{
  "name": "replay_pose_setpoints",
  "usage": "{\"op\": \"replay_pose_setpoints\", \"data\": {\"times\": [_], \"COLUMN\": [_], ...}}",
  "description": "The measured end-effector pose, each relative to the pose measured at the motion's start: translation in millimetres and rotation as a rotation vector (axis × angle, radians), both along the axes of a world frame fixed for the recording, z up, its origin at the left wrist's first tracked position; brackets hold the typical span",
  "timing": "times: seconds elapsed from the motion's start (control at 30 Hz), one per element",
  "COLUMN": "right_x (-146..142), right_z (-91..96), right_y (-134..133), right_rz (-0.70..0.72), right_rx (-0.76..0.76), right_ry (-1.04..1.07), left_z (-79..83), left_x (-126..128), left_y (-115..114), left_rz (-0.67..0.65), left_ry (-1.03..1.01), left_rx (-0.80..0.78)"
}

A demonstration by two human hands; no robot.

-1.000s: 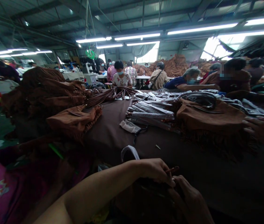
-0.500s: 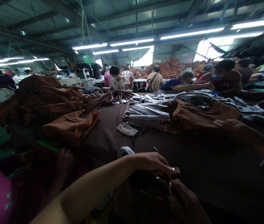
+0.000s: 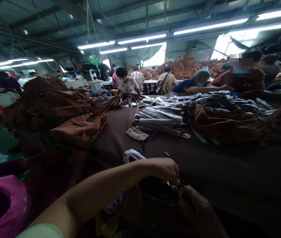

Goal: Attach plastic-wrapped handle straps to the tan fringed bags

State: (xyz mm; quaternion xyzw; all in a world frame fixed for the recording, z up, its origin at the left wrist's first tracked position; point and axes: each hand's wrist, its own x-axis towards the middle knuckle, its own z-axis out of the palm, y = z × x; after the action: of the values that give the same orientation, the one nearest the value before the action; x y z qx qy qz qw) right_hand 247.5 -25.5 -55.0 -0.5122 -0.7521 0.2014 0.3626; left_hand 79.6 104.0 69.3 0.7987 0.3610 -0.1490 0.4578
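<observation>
My left hand (image 3: 165,168) is closed, its fingertips pinching a brown strap end (image 3: 181,181) with a shiny metal fitting (image 3: 172,185). Against it, my right hand (image 3: 200,205) is also closed, gripping the upper edge of a dark brown bag (image 3: 152,211) close to the fitting. Shadow hides most of this bag and the exact shape of the metal. A strap loop in clear plastic (image 3: 133,154) rises behind my left forearm.
Plastic-wrapped straps (image 3: 159,120) are heaped across the dark table (image 3: 120,145). Brown bags (image 3: 78,129) are piled at left, and another brown bag (image 3: 217,122) lies at right. A co-worker in pink and purple (image 3: 11,201) is close on my left; others work beyond the table.
My left fingers have curled down over the strap end, closer to my right hand. The brown bag at right has been pulled rightward, blurred, uncovering wrapped straps. The camera view has shifted slightly.
</observation>
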Motion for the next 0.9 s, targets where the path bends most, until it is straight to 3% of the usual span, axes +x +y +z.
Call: {"op": "replay_pose_setpoints", "data": {"times": [0.37,0.9], "right_x": [-8.9,-9.4], "right_z": [15.9,10.7], "right_y": [2.4,0.4], "right_rz": [0.024,0.021], "right_rx": [-0.060,-0.096], "right_ry": [0.035,-0.005], "left_z": [-9.3,-21.1], "left_x": [-6.1,-8.2], "left_y": [3.5,5.7], "left_rz": [0.019,0.003], "left_ry": [-0.037,-0.024], "left_rx": [-0.006,0.031]}}
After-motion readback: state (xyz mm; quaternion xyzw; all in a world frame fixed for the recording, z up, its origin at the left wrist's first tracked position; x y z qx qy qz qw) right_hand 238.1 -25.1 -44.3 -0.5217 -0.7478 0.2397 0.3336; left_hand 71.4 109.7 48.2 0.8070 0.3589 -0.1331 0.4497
